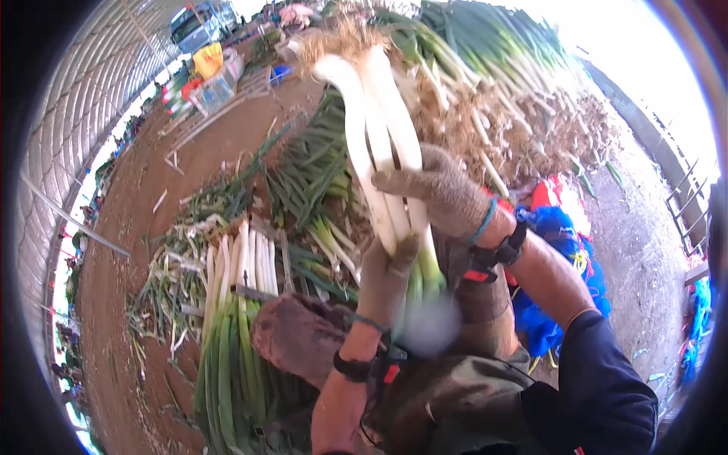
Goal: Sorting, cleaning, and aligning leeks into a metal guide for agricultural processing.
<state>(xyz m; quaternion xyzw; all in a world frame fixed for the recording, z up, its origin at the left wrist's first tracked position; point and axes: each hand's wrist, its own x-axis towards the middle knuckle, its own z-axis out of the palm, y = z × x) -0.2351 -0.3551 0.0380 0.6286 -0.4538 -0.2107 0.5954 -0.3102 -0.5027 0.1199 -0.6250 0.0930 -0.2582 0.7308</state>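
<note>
Several thick leeks (390, 121) with white shanks are held up in front of me, their hairy roots pointing away and their green tops toward my lap. My right hand (436, 189), in a knitted work glove, is closed around the middle of the white shanks. Lower down, my gloved left hand (387, 277) wraps the leeks where white turns to green. To the left, a bundle of trimmed leeks (239, 280) lies in a metal frame (258, 293), with the green leaves hanging toward me.
A large heap of untrimmed leeks (500, 68) with dry, earthy roots lies ahead. Leaf trimmings (174, 280) litter the brown ground at left. Blue netting (561, 280) and a red bag (557, 199) sit at right. A metal rack (220, 106) and a vehicle (197, 26) stand far left.
</note>
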